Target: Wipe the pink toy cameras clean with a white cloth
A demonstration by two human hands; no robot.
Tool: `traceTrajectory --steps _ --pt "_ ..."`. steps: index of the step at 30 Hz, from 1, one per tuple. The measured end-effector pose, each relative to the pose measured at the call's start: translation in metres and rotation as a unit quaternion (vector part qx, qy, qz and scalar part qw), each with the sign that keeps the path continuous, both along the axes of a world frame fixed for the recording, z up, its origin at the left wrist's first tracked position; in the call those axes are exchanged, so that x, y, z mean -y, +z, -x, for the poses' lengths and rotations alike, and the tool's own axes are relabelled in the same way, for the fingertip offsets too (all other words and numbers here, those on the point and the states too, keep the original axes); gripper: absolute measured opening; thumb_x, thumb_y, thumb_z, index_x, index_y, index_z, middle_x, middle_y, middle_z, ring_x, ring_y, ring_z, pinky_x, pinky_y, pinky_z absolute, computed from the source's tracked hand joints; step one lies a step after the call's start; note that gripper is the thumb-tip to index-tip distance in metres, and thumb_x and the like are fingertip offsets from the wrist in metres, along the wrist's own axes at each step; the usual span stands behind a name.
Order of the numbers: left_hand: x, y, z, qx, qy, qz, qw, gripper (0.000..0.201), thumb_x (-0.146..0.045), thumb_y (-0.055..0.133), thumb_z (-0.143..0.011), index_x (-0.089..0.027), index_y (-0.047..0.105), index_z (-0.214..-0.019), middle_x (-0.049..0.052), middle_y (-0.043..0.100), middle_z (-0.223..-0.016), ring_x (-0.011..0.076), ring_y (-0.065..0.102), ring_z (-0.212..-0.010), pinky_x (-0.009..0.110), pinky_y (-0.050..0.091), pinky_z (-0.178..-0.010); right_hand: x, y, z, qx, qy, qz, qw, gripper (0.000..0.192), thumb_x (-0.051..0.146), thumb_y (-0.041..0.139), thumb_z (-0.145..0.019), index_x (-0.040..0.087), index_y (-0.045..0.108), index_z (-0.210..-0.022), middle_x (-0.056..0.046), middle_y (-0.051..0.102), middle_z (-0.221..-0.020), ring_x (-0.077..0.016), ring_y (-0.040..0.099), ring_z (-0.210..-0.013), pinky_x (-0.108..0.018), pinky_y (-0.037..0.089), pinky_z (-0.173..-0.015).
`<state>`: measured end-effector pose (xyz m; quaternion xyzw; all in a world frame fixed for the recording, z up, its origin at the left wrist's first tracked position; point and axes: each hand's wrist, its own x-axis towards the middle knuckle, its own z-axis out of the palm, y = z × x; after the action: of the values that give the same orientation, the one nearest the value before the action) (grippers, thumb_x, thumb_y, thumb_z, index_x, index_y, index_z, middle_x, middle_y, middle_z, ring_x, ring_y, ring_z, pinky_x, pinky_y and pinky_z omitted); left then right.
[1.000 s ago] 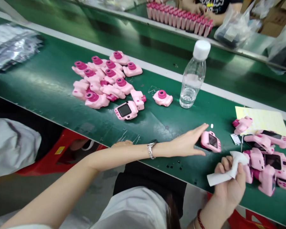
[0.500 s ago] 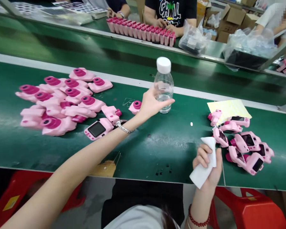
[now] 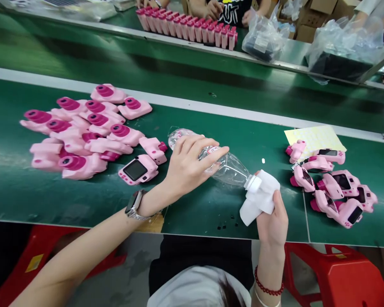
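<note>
My left hand (image 3: 192, 164) is wrapped round a clear plastic bottle (image 3: 232, 170), tipped over so its white-capped neck points down to the right. The bottle's mouth end touches a folded white cloth or tissue (image 3: 265, 192). My right hand (image 3: 273, 219) grips that cloth from below and behind, its thumb along the right edge; most of the right fingers are hidden by it. Left of my left hand lie a pink toy camera with its screen up (image 3: 137, 169) and another pink camera (image 3: 154, 149) on its side.
A heap of pink toy cameras (image 3: 80, 140) covers the green bench's left part. More cameras (image 3: 336, 183) lie at the right beside a yellow sheet (image 3: 316, 138). Beyond a raised ledge stands a row of pink cameras (image 3: 185, 27), with people behind. A red stool (image 3: 355, 273) is below right.
The bottle has gone from upright to tipped, its neck now against the cloth. My right hand has moved slightly left and up with the cloth. The view has shifted a little.
</note>
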<state>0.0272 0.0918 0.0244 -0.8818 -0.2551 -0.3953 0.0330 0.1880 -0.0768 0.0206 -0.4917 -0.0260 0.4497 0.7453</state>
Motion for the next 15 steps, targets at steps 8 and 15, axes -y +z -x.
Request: traceTrajectory --steps 8,15 --pt "0.006 -0.003 0.006 -0.026 0.014 -0.004 1.000 0.052 -0.013 0.062 -0.087 -0.043 0.064 -0.130 0.001 0.076 -0.124 0.0307 0.065 -0.112 0.048 0.046 -0.092 0.000 0.007 0.007 -0.052 0.009 0.050 0.997 0.046 0.049 0.081 -0.074 0.021 0.074 -0.110 -0.008 0.074 -0.123 -0.0276 0.067 -0.119 -0.044 0.056 -0.101" --pt "0.007 0.003 0.003 -0.053 0.056 -0.117 0.990 0.043 -0.004 0.057 -0.093 -0.033 0.068 -0.123 -0.001 0.078 -0.120 0.0230 0.065 -0.110 0.039 0.041 -0.094 0.000 0.013 0.008 -0.092 -0.011 0.083 0.992 0.044 0.041 0.086 -0.067 0.020 0.076 -0.105 -0.007 0.076 -0.119 -0.0244 0.071 -0.112 -0.031 0.061 -0.085"
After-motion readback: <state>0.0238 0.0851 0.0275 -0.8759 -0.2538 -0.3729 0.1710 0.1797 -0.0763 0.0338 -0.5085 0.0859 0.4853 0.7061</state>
